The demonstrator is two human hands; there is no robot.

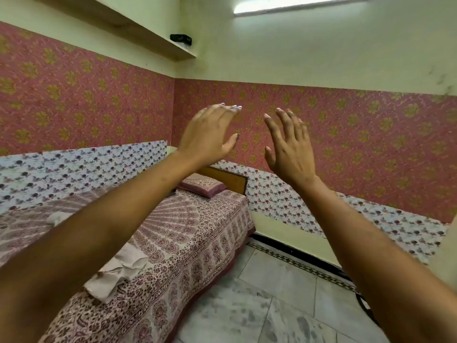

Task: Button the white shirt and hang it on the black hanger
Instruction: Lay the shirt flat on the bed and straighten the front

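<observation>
Both of my arms are stretched out in front of me, raised toward the patterned wall. My left hand (210, 131) and my right hand (288, 146) are held up side by side with fingers straight, and neither holds anything. The white shirt (118, 272) lies crumpled on the bed, below my left forearm, which covers part of it; another white piece (59, 217) shows further back. A small dark object (173, 193), too hidden to identify, peeks out beside the pillow. No black hanger is clearly visible.
The bed (188, 243) with a maroon printed sheet fills the lower left, with a pillow (202, 186) and wooden headboard (230, 179) at its far end. A grey tiled floor (272, 305) lies to the right. A wall shelf (138, 28) with a dark object (181, 38) hangs above.
</observation>
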